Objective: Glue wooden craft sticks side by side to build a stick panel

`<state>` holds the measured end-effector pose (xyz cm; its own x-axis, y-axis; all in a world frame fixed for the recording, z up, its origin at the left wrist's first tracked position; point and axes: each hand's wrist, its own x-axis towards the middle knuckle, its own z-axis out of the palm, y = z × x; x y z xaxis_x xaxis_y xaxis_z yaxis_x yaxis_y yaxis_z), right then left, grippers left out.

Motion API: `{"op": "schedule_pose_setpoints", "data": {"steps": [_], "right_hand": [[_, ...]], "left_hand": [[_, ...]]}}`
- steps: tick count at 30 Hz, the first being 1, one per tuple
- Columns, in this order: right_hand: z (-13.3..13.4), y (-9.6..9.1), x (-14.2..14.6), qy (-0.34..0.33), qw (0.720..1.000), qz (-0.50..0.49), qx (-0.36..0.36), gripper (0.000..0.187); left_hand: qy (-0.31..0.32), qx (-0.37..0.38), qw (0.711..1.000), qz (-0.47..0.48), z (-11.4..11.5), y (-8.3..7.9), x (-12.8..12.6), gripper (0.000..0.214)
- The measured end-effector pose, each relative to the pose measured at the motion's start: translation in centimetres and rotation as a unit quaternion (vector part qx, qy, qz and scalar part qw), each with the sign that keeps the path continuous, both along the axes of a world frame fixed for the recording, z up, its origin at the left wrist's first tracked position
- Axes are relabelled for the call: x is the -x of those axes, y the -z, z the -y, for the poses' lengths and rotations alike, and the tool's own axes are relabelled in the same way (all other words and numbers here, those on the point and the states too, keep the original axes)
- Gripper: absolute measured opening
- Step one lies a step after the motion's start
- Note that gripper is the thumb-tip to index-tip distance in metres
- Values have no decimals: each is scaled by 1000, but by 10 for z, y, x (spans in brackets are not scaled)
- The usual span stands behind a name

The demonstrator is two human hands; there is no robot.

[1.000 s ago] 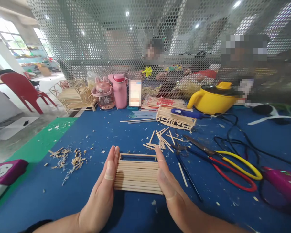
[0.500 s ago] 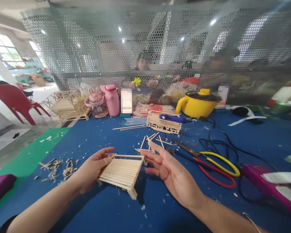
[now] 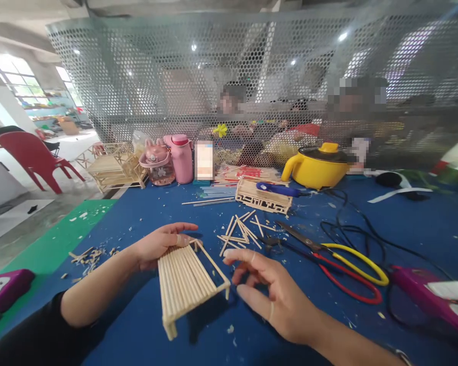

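So the blue surface [image 3: 154, 203] runs under both hands. Biggest thing on it is the yellow pot [image 3: 316, 168], well beyond the right hand, and the scissors [image 3: 317, 249] lie off to the right of that same hand.

Then there's the little stick rack [image 3: 187, 284], between the hands and a bit tilted, near end towards the wearer. I'd bet it's super light and fairly stiff across the slats, not slippery, but those thin legs and the bare rail on the right-hand side look easy to snap. I'd grab it by the slatted edges and leave the rail alone.

Left hand [image 3: 164, 246] has it pinched at the far end, thumb on the slats, index stretched out past the corner, forearm slanting in from the left. Right hand [image 3: 269, 290] is empty, fingers loosely curled with a gap to the thumb, just beside the rail's near corner, not touching.

Smallest stuff: loose sticks [image 3: 244, 232] just past the right fingertips, scraps [image 3: 86, 256] left of the left hand.
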<state>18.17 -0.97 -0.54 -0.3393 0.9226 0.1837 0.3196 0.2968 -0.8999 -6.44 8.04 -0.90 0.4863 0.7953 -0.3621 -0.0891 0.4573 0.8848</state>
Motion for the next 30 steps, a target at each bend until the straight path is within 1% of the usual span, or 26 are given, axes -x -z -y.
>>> {"op": "schedule_pose_setpoints", "data": {"steps": [2,3,5,6,8,9,11,14,17,19,21,22,24,25,26,27,28,29,30], "right_hand": [[-6,1,-6,23,994,77,-81,38],[-10,3,-7,23,985,121,-121,39],[-18,7,-3,-10,960,218,-178,42],[-21,10,0,-39,946,261,-188,43],[-25,15,9,-89,925,322,-179,44],[-27,17,11,-105,920,336,-172,43],[-32,17,10,-114,917,343,-167,39],[-39,11,-3,-98,918,341,-178,29],[-46,2,-14,-84,919,337,-189,21],[-46,-2,-15,-67,922,327,-199,21],[-42,-2,-12,-33,926,312,-209,21],[-40,0,-11,-14,928,304,-214,21],[-35,3,-9,15,932,291,-217,20],[-33,6,-10,25,933,287,-217,20],[-32,7,-10,34,933,285,-215,19],[-31,9,-11,44,933,286,-214,19],[-31,9,-11,54,931,290,-213,20],[-33,9,-12,62,929,296,-212,20],[-36,7,-11,68,926,305,-212,21]], "left_hand": [[14,1,1000,5,0,-2,7,41],[19,-1,1000,9,1,-3,10,40],[30,-11,999,18,3,-6,15,40],[35,-19,999,21,4,-7,16,40],[45,-36,998,22,6,-9,17,40],[50,-47,998,18,6,-9,18,41],[59,-74,996,2,6,-8,17,43],[74,-133,988,-39,-1,-4,13,48],[88,-213,968,-102,-11,1,6,49],[85,-268,946,-160,-12,2,3,46],[68,-318,920,-220,-2,-3,3,46],[59,-340,906,-245,7,-6,4,48],[56,-387,878,-276,31,-14,6,55],[73,-419,858,-289,45,-17,5,58],[140,-493,793,-329,59,-20,4,64],[207,-544,733,-353,71,-20,1,75],[243,-572,689,-373,81,-19,-2,81],[264,-589,660,-385,88,-16,-6,80],[283,-593,638,-403,93,-12,-10,75]]}}
